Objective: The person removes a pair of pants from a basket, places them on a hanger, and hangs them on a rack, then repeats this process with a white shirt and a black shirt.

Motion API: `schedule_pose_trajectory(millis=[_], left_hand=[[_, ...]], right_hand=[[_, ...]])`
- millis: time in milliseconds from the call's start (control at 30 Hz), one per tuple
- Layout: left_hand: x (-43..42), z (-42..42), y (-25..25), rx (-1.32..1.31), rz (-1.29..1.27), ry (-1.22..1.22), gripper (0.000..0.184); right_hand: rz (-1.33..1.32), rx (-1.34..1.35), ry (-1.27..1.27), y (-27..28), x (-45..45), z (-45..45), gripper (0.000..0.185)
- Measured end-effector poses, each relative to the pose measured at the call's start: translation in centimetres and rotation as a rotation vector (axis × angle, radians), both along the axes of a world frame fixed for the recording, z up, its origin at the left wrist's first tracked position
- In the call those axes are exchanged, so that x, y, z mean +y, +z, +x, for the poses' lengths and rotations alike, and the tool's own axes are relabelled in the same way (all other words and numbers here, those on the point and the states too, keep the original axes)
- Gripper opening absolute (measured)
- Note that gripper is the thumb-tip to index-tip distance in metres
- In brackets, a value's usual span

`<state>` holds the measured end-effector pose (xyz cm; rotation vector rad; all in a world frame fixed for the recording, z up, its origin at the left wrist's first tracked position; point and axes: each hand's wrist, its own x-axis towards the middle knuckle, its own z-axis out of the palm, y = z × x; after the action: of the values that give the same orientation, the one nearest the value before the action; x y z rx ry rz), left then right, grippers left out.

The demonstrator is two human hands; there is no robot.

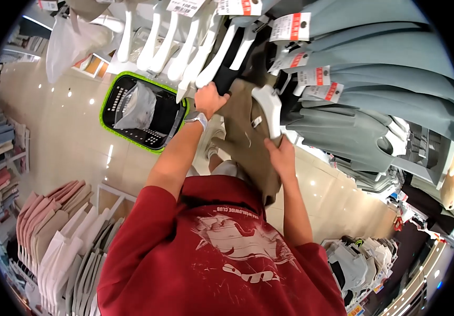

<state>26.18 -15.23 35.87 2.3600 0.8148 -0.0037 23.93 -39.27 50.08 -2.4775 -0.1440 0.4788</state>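
Note:
An olive-brown top [252,152] hangs in front of my body, with a white hanger [270,110] at its upper right side. The fingers of my left hand [211,99] are closed at the upper left edge of the top, close to the white hangers on the rack. My right hand [281,156] grips the other side of the top at the lower end of its hanger. Part of the cloth lies behind my fingers. A wristband [197,120] is on my left wrist.
A black shopping basket with a green rim [112,135] stands on the floor, holding a clear plastic bag [138,108]. White hangers [156,39] line the rack ahead. Grey-green garments [364,58] with price tags [290,26] hang right. Clothes racks [61,247] stand behind left.

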Motion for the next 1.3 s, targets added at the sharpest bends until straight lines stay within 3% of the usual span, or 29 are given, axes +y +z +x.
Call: schedule_pose_trajectory(millis=[400,533,700,867,933,1000,1033,1133,1200,1233,1267,1300], left_hand=[[-0.5,-1.4,3.4,0.059,-0.019,-0.024,0.044],[-1.3,-1.5,4.2,0.075,-0.041,-0.012,0.043],[-1.9,-1.8,4.1,0.078,-0.074,0.016,0.048],[-2.6,-2.2,3.1,0.087,-0.118,0.041,0.052],[-3.0,-2.4,3.0,0.083,-0.125,0.043,0.050],[-3.4,-2.6,2.1,0.072,-0.107,0.071,0.045],[-3.7,-3.0,1.5,0.045,-0.084,0.065,0.030],[-3.9,-4.7,-1.5,0.080,-0.118,-0.079,0.014],[-4.4,-6.4,-3.6,0.009,-0.091,-0.040,0.008],[-4.7,-7.3,-5.1,0.028,-0.095,-0.076,0.008],[-4.8,-8.2,-5.9,0.047,-0.099,-0.119,0.009],[-4.8,-9.1,-5.5,0.046,-0.092,-0.108,0.010]], right_hand=[[0.129,-0.194,-0.115,-2.9,6.8,9.6,0.038],[0.291,-0.215,-0.112,-7.1,8.2,12.7,0.039],[0.217,-0.233,-0.136,-11.6,10.7,14.2,0.058],[0.314,-0.259,-0.154,-13.5,11.4,14.3,0.058],[0.117,-0.190,-0.110,-12.6,11.7,13.8,0.056],[0.090,-0.145,-0.111,-14.3,11.0,12.8,0.059],[0.061,-0.094,-0.113,-15.4,10.7,12.1,0.061],[0.120,-0.034,-0.181,-16.8,10.0,9.3,0.070],[-0.016,0.001,-0.112,-17.6,9.1,8.1,0.074],[-0.073,0.052,-0.045,-18.2,8.5,7.6,0.072],[-0.105,0.189,0.027,-22.8,6.4,8.0,0.060],[-0.199,0.344,0.038,-23.1,5.8,7.1,0.045]])
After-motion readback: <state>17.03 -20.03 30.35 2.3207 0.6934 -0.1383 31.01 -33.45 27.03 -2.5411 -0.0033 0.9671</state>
